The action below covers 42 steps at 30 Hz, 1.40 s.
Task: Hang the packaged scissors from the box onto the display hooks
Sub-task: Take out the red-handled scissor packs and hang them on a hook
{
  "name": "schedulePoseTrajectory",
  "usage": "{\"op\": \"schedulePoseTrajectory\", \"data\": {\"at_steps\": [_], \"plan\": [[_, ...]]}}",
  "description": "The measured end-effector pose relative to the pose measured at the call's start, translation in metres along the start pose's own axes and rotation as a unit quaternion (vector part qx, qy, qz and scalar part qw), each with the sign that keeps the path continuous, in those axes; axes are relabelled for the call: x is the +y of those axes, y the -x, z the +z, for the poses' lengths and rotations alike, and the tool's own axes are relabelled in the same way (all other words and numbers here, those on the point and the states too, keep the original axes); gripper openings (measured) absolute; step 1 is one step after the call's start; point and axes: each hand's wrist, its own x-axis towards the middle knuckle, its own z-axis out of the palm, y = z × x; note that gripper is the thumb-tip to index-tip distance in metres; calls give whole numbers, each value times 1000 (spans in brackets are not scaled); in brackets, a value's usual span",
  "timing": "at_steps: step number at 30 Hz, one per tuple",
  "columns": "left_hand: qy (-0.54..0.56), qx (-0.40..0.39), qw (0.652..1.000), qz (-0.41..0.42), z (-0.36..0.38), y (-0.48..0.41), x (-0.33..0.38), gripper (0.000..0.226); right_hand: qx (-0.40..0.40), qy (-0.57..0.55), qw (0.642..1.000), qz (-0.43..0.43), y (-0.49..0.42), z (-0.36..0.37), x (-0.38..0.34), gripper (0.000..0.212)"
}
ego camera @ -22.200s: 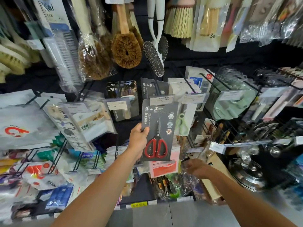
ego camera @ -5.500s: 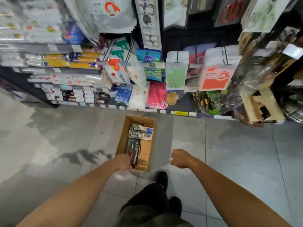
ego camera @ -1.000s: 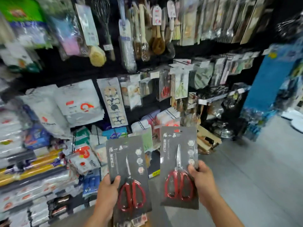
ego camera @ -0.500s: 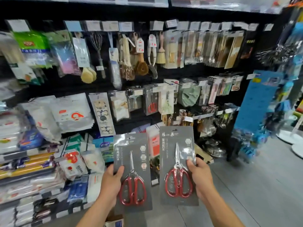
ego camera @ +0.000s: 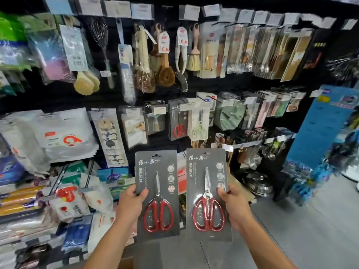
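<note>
I hold two grey card packs of red-handled scissors upright in front of the display wall. My left hand (ego camera: 130,202) grips the left scissors pack (ego camera: 157,193) by its left edge, thumb on the front. My right hand (ego camera: 233,205) grips the right scissors pack (ego camera: 207,193) by its right edge. Higher up, a matching hung scissors pack (ego camera: 178,121) is on a display hook in the middle row. A corner of the cardboard box (ego camera: 126,263) shows at the bottom, between my forearms.
Brushes and a whisk (ego camera: 100,35) hang on the top row. Green silicone items (ego camera: 230,115) hang right of the hung scissors, white bags (ego camera: 64,136) to the left. Steel pot lids (ego camera: 259,184) sit low on the right beside a blue stand (ego camera: 322,129). Grey floor lies lower right.
Both packs have risen a little and come closer to the display since half a second ago. The view has tilted up and nearer the wall. Both grips are unchanged.
</note>
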Motion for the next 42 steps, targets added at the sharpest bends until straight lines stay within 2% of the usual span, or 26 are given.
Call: {"op": "schedulePoseTrajectory", "data": {"at_steps": [6, 12, 16, 22, 24, 27, 31, 37, 42], "plan": [[7, 10, 1000, -13, 38, -96, 0, 17, -7, 56, 998, -4, -102, 18, -19, 12], [0, 43, 999, 6, 75, -151, 9, 10, -5, 27, 1000, -14, -170, 34, -35, 15], [-14, 50, 999, 0, 89, -174, 15, 11, -9, 15, 1000, 11, -207, 38, -40, 14], [-8, 72, 997, -17, 101, -195, 17, 11, -26, 28, 999, 17, -270, 50, -44, 15], [-2, 93, 995, -31, 103, -204, 12, 27, -36, 36, 999, 6, -292, 55, -48, 14], [13, 117, 992, -33, 110, -208, 14, 17, -46, 66, 997, -7, -322, 66, -54, 12], [1, 148, 988, -33, 114, -212, 12, 28, -52, 81, 995, -32, -352, 77, -60, 15], [-10, 175, 984, -35, 117, -222, 0, 10, -82, 27, 994, -65, -374, 82, -59, 12], [-16, 181, 983, -33, 120, -226, -6, 25, -124, 10, 987, -98, -380, 76, -54, 16]]}}
